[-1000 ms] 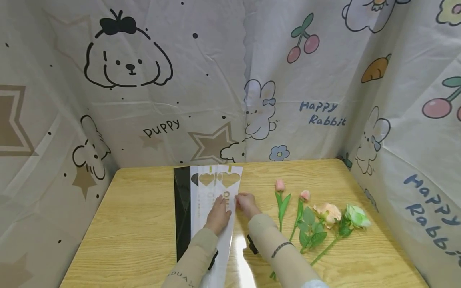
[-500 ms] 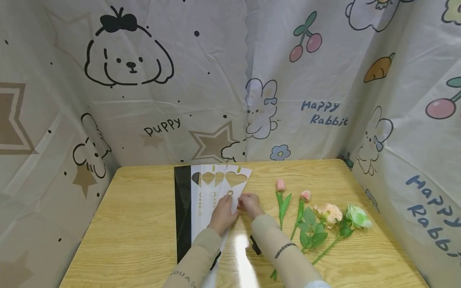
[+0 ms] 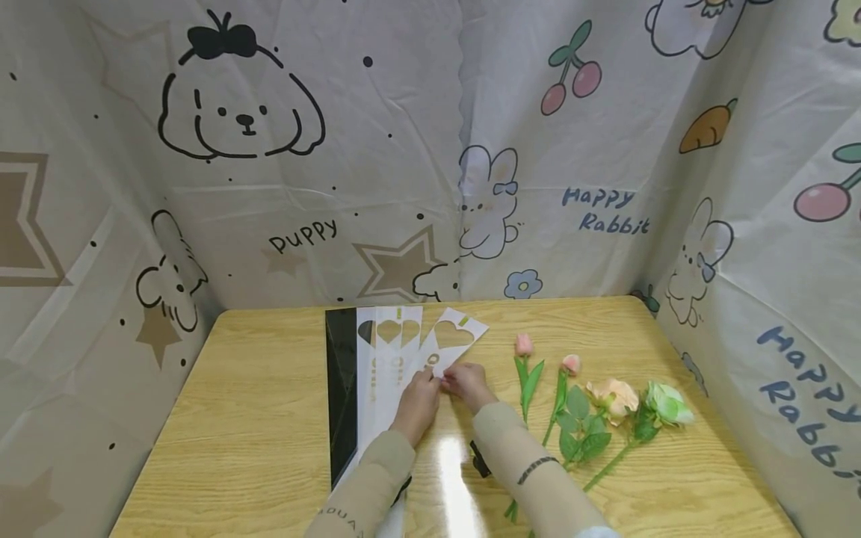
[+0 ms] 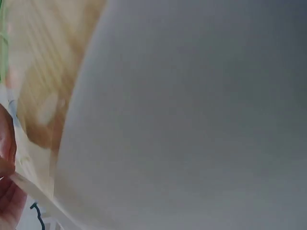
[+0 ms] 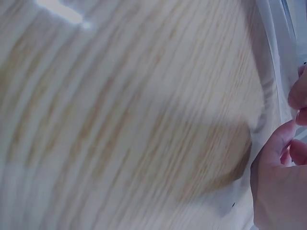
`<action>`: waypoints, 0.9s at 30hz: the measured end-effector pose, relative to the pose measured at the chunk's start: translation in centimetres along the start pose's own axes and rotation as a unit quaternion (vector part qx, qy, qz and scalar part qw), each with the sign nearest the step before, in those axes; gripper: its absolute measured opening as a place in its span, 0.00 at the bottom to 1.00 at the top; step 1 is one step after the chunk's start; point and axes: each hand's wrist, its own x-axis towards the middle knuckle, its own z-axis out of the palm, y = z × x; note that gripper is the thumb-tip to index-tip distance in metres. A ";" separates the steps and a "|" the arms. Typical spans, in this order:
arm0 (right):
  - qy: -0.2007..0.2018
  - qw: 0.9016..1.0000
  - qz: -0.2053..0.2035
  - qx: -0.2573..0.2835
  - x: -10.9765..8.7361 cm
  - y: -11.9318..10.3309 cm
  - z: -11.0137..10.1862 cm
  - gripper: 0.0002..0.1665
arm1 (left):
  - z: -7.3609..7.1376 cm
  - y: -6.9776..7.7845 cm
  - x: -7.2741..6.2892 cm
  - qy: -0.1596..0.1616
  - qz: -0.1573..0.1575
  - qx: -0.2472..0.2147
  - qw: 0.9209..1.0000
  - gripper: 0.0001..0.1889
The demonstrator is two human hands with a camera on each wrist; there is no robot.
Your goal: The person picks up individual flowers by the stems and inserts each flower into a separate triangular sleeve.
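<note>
Several white flower sleeves (image 3: 390, 366), with heart-shaped windows and gold lettering, lie overlapped on the wooden table beside a black strip. The topmost flower sleeve (image 3: 454, 329) slants to the right, its upper end spread away from the others. My left hand (image 3: 418, 403) pinches the edge of this sleeve. Close against it, my right hand (image 3: 469, 385) pinches the same edge between thumb and fingers. In the right wrist view, the fingertips of both hands meet at the sleeve's edge. White sheet fills most of the left wrist view, where the hands show only at the left border.
To the right lie two pink tulips (image 3: 524, 345), a peach rose (image 3: 613, 400) and a green rose (image 3: 669, 403), all with stems. A small black object (image 3: 480, 459) is beside the right forearm. Printed curtains (image 3: 377, 149) enclose the table's back and sides.
The top flower sleeve has swung right, away from the others, and is now separated at its upper end. My left hand has moved slightly right, up to the right hand.
</note>
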 end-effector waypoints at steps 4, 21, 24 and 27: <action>-0.009 0.999 0.031 0.002 4.0 2.1 -1.2 0.15 | 0.0 0.1 -0.2 0.011 0.009 0.033 0.999 0.04; -0.003 0.998 -0.032 0.061 0.7 -6.9 -4.5 0.13 | -2.2 -1.5 -2.2 0.074 0.110 0.026 0.991 0.04; -0.013 0.996 -0.041 0.073 5.6 -5.4 -7.4 0.17 | -2.7 -1.7 -2.5 0.090 0.136 0.020 0.986 0.04; -0.001 0.997 -0.051 0.062 -0.2 -9.0 -6.5 0.20 | -2.9 -1.8 -2.9 0.091 0.153 0.011 0.984 0.04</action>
